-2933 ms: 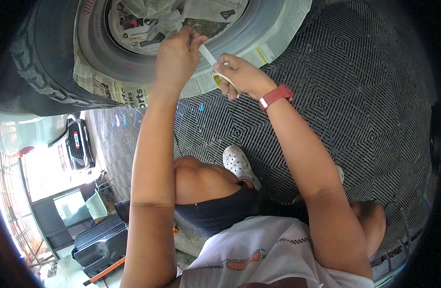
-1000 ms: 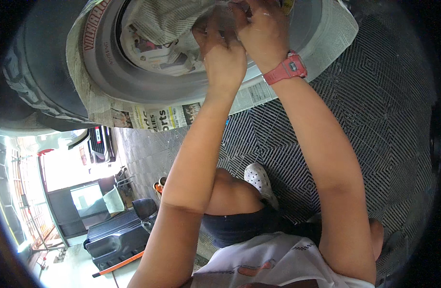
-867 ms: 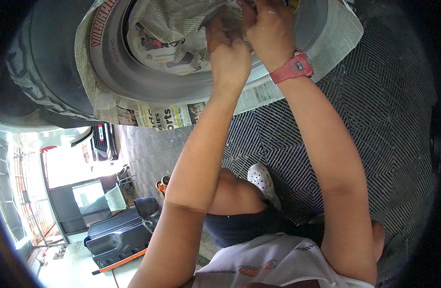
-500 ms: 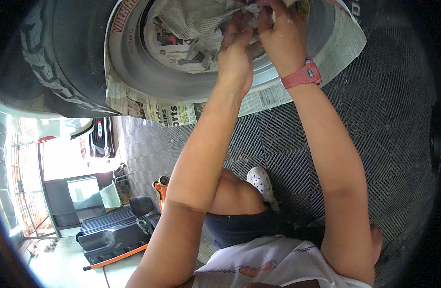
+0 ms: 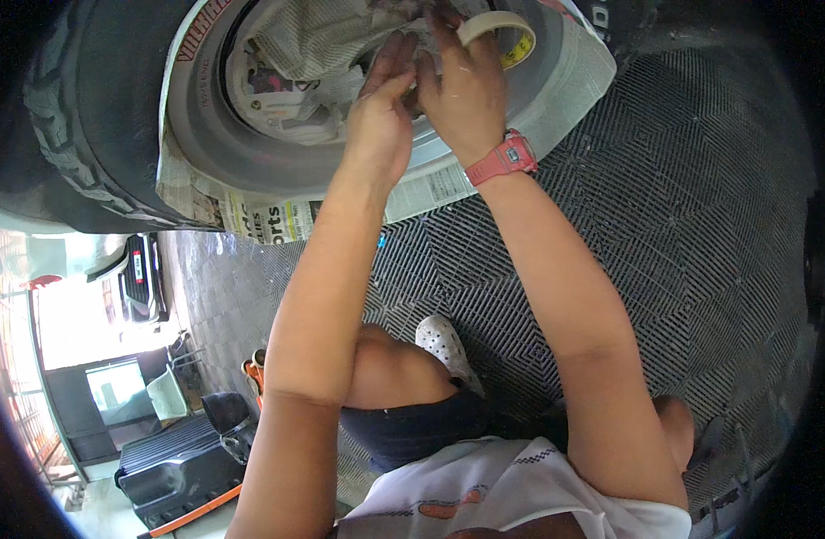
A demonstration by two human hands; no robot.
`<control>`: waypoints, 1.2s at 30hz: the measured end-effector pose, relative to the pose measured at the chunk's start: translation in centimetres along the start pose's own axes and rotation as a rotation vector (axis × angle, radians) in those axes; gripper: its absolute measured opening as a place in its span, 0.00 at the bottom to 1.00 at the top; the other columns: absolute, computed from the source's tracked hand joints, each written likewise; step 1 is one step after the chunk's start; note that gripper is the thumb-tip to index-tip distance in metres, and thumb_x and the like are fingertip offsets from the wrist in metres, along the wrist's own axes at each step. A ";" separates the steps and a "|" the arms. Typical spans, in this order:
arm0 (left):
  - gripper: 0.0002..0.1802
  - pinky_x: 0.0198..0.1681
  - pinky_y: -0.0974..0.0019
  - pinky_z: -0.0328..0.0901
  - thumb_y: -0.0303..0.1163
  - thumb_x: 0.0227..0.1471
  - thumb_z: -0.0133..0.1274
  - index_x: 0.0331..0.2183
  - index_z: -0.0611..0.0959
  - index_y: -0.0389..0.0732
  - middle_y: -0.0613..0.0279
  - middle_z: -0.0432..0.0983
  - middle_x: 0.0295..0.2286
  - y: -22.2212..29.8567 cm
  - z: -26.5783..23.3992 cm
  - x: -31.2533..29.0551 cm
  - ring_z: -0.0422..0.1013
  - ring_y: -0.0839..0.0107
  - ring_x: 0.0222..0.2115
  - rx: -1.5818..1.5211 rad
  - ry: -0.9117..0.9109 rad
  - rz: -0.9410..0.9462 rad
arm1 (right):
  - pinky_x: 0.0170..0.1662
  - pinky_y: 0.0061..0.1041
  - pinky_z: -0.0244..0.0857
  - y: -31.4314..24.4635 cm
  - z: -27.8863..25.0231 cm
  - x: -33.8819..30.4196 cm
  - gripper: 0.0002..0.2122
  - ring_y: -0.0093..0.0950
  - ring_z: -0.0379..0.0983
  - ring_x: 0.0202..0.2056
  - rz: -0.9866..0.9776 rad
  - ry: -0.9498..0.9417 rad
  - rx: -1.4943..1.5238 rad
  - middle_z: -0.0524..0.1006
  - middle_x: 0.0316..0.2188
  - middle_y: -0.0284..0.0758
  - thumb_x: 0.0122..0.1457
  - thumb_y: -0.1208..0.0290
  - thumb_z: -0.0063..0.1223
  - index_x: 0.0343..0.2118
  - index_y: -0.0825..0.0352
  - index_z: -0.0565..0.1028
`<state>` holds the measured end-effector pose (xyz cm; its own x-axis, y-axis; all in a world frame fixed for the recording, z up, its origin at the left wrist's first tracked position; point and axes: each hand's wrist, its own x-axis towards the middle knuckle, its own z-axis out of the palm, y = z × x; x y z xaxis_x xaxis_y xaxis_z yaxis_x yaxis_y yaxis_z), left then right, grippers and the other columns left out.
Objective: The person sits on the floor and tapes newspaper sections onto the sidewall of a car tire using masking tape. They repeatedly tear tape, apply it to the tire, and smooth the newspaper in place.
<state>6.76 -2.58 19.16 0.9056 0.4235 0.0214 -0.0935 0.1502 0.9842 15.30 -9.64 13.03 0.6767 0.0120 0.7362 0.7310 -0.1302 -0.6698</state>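
Newspaper (image 5: 318,40) is bunched over the middle of a grey wheel rim (image 5: 197,108). My left hand (image 5: 381,112) rests on that paper, fingers stretched upward and its thumb close to the other hand. Beside it, my right hand (image 5: 466,99), above a red wristwatch (image 5: 504,158), reaches in with bent fingers. A cream roll of masking tape (image 5: 505,20) hangs at those fingers, its ring crossing in front of them. The fingertips of both hands are partly hidden near the paper. More newspaper sheets (image 5: 570,85) stick out around the rim's edge.
A black tyre (image 5: 80,117) with chunky tread surrounds the wheel. Below is dark ribbed floor tiling (image 5: 556,225). My bent knee (image 5: 399,368) and a white clog (image 5: 444,346) are under my arms. A black ridged case (image 5: 179,467) and a parked car (image 5: 143,278) are at the left.
The view has shifted, so the wheel and both arms sit further left. My right fingers have turned slightly and more of the tape roll shows. My left hand stays on the newspaper.
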 end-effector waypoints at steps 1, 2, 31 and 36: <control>0.36 0.77 0.57 0.43 0.30 0.71 0.47 0.74 0.58 0.35 0.54 0.57 0.73 0.0 0.1 0.1 0.52 0.62 0.74 0.008 -0.003 0.002 | 0.58 0.51 0.67 0.1 -0.2 0.1 0.30 0.54 0.72 0.55 -0.040 -0.046 -0.079 0.77 0.55 0.52 0.53 0.72 0.63 0.63 0.67 0.77; 0.36 0.77 0.57 0.42 0.30 0.71 0.47 0.74 0.58 0.35 0.54 0.57 0.73 0.0 0.1 0.0 0.51 0.62 0.74 0.020 -0.002 0.002 | 0.58 0.52 0.67 -0.1 -0.4 0.1 0.30 0.55 0.71 0.55 -0.050 -0.079 -0.119 0.77 0.55 0.52 0.53 0.72 0.63 0.63 0.67 0.77; 0.26 0.63 0.41 0.56 0.36 0.59 0.61 0.59 0.81 0.50 0.55 0.68 0.60 0.9 -3.6 -3.0 0.61 0.46 0.61 1.788 0.490 0.998 | 0.56 0.53 0.67 0.3 -1.4 -1.9 0.28 0.53 0.73 0.49 -0.026 -0.156 -0.068 0.77 0.45 0.52 0.59 0.71 0.58 0.65 0.61 0.75; 0.33 0.68 0.36 0.52 0.34 0.60 0.58 0.66 0.76 0.50 0.54 0.66 0.63 0.7 -5.0 -2.5 0.57 0.45 0.66 1.845 0.382 0.955 | 0.55 0.54 0.67 -0.3 -1.3 -2.0 0.27 0.53 0.73 0.51 -0.054 -0.214 -0.156 0.77 0.46 0.51 0.60 0.69 0.57 0.64 0.62 0.75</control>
<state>2.38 0.93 18.91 0.7051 -0.0302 0.7085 0.2703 -0.9122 -0.3079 13.65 -10.89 11.91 0.6522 0.2306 0.7221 0.7556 -0.2744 -0.5948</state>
